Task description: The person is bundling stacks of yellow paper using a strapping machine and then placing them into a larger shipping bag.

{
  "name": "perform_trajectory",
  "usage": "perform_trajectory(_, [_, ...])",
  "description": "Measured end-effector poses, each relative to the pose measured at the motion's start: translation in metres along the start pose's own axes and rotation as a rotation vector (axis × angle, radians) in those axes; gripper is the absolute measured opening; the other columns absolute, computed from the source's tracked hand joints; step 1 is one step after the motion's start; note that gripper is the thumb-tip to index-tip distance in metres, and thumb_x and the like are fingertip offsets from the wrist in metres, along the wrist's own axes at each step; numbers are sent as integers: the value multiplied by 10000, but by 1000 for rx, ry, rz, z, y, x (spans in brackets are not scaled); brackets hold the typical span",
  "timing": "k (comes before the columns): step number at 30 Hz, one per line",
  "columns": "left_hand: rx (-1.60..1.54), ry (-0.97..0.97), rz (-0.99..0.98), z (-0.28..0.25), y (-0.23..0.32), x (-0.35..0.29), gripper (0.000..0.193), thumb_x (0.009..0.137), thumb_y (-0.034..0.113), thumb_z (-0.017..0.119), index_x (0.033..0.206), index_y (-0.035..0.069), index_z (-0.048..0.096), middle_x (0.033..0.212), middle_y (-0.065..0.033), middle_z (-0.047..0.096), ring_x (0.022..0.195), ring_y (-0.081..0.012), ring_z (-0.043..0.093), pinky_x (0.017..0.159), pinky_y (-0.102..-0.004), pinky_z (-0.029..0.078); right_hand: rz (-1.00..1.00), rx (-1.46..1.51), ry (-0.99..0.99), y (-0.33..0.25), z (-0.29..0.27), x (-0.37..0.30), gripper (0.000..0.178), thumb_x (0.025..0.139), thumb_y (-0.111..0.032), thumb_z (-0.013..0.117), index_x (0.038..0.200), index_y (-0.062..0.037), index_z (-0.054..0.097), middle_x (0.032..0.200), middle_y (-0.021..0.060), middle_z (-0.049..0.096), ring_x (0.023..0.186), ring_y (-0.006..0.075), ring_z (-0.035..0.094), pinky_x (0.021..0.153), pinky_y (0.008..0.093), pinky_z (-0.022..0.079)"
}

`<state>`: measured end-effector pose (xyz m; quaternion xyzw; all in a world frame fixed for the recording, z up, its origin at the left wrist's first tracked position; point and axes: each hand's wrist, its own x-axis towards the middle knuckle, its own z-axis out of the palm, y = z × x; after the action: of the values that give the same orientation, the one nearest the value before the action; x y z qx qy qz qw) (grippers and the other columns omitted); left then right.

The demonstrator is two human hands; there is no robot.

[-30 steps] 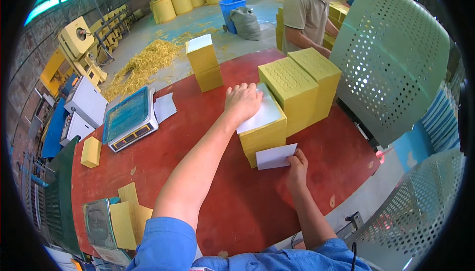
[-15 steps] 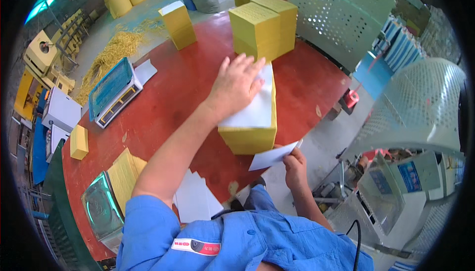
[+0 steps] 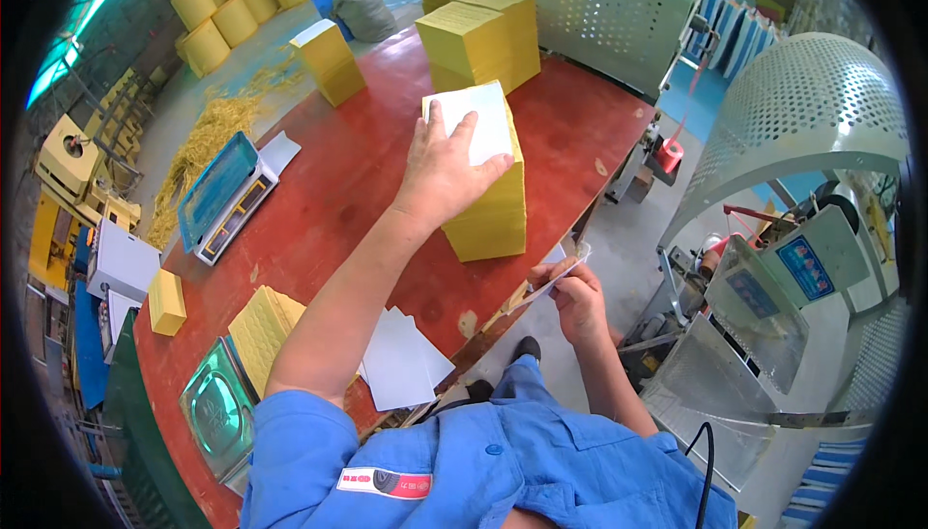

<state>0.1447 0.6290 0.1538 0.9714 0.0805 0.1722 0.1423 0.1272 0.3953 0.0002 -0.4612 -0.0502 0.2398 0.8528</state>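
R hand (image 3: 580,307): pinching white card (image 3: 549,281) btwn thumb & fingers, just off near R side of yellow stack (image 3: 495,215) (landmark). L hand (image 3: 440,176): released, w/ fingers spread, resting palm-down on white sheet (image 3: 488,115) atop stack. Under stack: red table (image 3: 333,196). Near L of stack: loose white sheets (image 3: 401,360). Well L of stack: scale (image 3: 240,218) w/ blue tray (image 3: 217,191). Behind stack: paired yellow blocks (image 3: 474,43); behind & to L, narrow yellow pile (image 3: 335,70) w/ white top (image 3: 309,33).
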Motion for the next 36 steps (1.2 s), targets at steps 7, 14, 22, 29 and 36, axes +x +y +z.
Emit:
perform_trajectory(7, [126,103,33,14,8,2,724,854,502,625,1314,-47,514,1387,-406,363,1305,-542,362,1105,-534,299,46,-3,-33,3,1,9,140,762,-37,501,871,-22,588,995,174,674,898,271,628,848,398,494])
perform_trajectory(14, [264,190,54,17,24,7,649,881,478,609,1279,-32,555,1333,-387,444,1210,-476,492,1013,-493,404,90,3,-62,9,-2,23,182,779,-56,514,935,-6,593,974,165,674,891,267,637,820,399,515])
perform_trajectory(22, [345,200,143,-7,17,42,375,960,304,522,1205,34,607,1271,-205,579,1218,-328,523,1025,-502,387,2,85,-86,-19,-10,92,272,766,-48,486,1008,-3,601,935,83,648,894,200,615,810,333,474])
perform_trajectory(29, [221,34,194,32,-16,38,459,977,267,461,1323,-31,508,1402,-241,473,1333,-377,407,1125,-499,280,-127,-109,-78,-7,20,198,232,766,-34,492,933,23,644,858,37,626,823,141,545,763,264,409])
perform_trajectory(36, [135,-12,134,24,-5,22,467,979,261,448,1337,-37,480,1437,-264,418,1369,-395,358,1152,-485,245,71,66,-138,25,24,219,218,781,-50,495,938,20,630,827,48,621,739,150,552,688,278,442])
